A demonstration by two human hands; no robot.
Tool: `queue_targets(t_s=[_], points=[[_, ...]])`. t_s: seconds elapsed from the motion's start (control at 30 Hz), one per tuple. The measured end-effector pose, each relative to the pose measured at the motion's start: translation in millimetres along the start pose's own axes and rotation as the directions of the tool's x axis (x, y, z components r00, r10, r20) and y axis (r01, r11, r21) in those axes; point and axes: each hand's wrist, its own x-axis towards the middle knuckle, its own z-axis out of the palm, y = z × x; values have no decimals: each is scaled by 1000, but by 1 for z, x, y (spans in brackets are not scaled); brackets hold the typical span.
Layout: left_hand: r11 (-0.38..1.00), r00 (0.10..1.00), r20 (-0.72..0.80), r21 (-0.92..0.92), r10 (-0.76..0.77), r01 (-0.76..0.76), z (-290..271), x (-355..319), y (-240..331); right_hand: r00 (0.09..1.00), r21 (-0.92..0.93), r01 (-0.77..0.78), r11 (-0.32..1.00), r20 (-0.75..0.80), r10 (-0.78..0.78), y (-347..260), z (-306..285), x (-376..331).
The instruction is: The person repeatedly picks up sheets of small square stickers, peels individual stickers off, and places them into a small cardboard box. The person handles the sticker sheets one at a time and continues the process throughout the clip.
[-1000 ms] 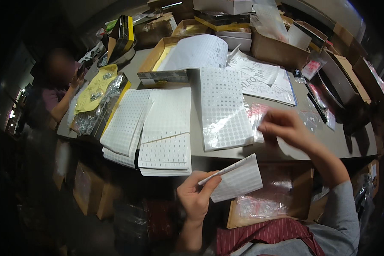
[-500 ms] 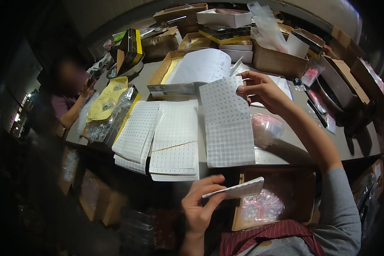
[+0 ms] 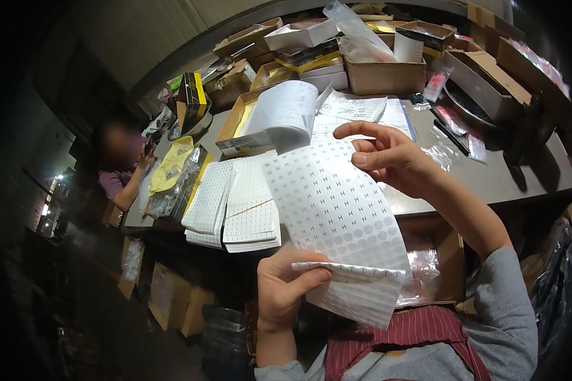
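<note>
Held sheet (image 3: 333,197) part-hides table edge (image 3: 409,208); boxes (image 3: 385,76) beyond.

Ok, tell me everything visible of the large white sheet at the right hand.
The large white sheet looks thin, like paper or film. Rows of small dark marks cover its upper part; grey dots lie below. It slants, gently curved, held up near the table, its upper right edge in the grip of the right hand. Its lower end passes behind the folded sheet; whether they touch is unclear.
</note>
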Motion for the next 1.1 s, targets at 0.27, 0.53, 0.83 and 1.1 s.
queue_targets(t_s=[0.27, 0.53, 0.83, 1.1], points=[[877, 988, 139, 462, 72, -128, 44, -12, 23, 779, -772, 539, 336, 307, -546, -6, -16, -59], [726, 879, 466, 571, 99, -384, 74, -3, 29, 739, -660, 672, 337, 624, -253, 10, 9, -108], [717, 928, 331, 604, 172, -348, 85, 8, 2, 930, -730, 367, 577, 301, -211, 28, -9, -159], [739, 960, 202, 614, 192, -277, 91, 16, -21, 930, -792, 321, 520, 160, -330, 43, -19, -165]])
